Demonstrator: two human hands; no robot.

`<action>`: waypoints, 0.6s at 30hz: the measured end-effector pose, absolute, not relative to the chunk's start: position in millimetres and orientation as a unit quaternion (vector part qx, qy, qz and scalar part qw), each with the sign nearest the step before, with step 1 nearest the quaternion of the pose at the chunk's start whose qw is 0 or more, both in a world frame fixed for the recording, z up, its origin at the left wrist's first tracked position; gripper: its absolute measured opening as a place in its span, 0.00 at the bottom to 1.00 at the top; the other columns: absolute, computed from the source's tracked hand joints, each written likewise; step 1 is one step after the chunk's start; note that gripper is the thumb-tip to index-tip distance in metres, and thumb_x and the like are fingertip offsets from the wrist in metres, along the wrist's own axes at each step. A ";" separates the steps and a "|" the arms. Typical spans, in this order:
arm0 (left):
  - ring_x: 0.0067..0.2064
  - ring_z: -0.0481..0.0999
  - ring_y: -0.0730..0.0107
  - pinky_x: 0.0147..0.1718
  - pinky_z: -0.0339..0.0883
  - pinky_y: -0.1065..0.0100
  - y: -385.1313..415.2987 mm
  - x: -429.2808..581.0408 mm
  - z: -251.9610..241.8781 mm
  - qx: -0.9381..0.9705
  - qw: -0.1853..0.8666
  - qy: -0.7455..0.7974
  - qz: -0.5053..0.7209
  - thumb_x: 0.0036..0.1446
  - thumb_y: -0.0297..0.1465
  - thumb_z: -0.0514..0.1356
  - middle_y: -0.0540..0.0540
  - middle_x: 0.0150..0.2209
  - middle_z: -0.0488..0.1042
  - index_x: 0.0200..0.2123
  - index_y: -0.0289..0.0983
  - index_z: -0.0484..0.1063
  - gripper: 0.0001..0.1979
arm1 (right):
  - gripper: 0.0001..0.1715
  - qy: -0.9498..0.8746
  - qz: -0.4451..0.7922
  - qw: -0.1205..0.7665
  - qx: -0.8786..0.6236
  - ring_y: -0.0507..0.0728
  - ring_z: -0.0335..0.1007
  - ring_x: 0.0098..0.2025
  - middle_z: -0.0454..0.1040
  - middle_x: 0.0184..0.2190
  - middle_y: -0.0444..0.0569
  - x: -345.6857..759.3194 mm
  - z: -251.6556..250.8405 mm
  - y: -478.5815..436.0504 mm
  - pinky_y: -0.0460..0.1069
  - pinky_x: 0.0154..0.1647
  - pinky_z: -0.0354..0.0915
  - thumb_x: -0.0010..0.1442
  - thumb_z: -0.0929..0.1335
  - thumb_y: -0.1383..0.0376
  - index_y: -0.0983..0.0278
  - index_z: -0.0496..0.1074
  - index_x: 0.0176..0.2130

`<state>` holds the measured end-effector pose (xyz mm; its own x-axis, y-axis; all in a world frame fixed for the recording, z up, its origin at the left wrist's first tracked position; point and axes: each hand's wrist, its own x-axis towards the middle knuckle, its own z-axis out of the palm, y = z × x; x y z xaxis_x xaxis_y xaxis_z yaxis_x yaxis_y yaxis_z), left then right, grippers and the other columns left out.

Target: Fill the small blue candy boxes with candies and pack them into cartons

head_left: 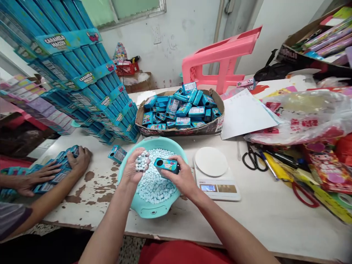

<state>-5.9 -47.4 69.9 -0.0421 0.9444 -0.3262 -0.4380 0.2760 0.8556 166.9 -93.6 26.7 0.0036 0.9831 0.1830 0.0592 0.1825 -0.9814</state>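
Box (165,167) & candies (156,190) held over bowl (151,213)

Bowl: round, smooth teal plastic, w/ heap of small pale-blue, pebbly candies. Box: glossy printed blue, rectangular, dark round hole nr one end; held above candies, twd bowl's R side. L hand (134,168) cupped, fingers curled part-way round a clump of candies. R hand (183,175) grips box, thumb one side, fingers opp. Scale (211,161): white, flat disc top, R of bowl.

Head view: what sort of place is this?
Probably a small candy-packing workshop: stacked trays marked "Caramelo Macizo", a basin of pale candies, and a scale beside it.
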 end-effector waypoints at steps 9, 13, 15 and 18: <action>0.22 0.72 0.73 0.24 0.67 0.72 -41.4 27.2 59.7 0.237 0.570 0.438 0.654 0.44 0.35 0.64 0.54 0.20 0.67 0.27 0.36 0.63 0.12 | 0.21 -0.674 0.301 0.460 -0.493 0.60 0.67 0.44 0.73 0.38 0.47 154.7 18.5 -85.1 0.54 0.46 0.62 0.45 0.75 0.66 0.59 0.71 0.41; 0.23 0.72 0.74 0.24 0.67 0.72 -41.1 30.7 60.6 0.260 0.536 0.451 0.665 0.44 0.34 0.64 0.53 0.24 0.70 0.27 0.36 0.64 0.12 | 0.20 -0.679 0.295 0.463 -0.487 0.59 0.68 0.45 0.74 0.39 0.47 158.3 25.7 -82.4 0.53 0.47 0.62 0.47 0.74 0.68 0.59 0.71 0.42; 0.23 0.72 0.73 0.23 0.66 0.72 -41.0 31.0 62.4 0.280 0.523 0.464 0.658 0.44 0.35 0.64 0.53 0.23 0.70 0.27 0.35 0.65 0.12 | 0.20 -0.689 0.301 0.448 -0.484 0.59 0.69 0.44 0.74 0.39 0.47 158.0 27.6 -79.8 0.53 0.46 0.63 0.47 0.74 0.67 0.60 0.71 0.42; 0.22 0.72 0.73 0.21 0.65 0.73 -41.1 30.7 63.3 0.302 0.512 0.476 0.649 0.45 0.36 0.64 0.53 0.22 0.69 0.26 0.35 0.65 0.12 | 0.19 -0.702 0.313 0.425 -0.478 0.60 0.70 0.43 0.75 0.38 0.47 157.5 28.1 -76.2 0.53 0.44 0.63 0.47 0.74 0.65 0.60 0.71 0.41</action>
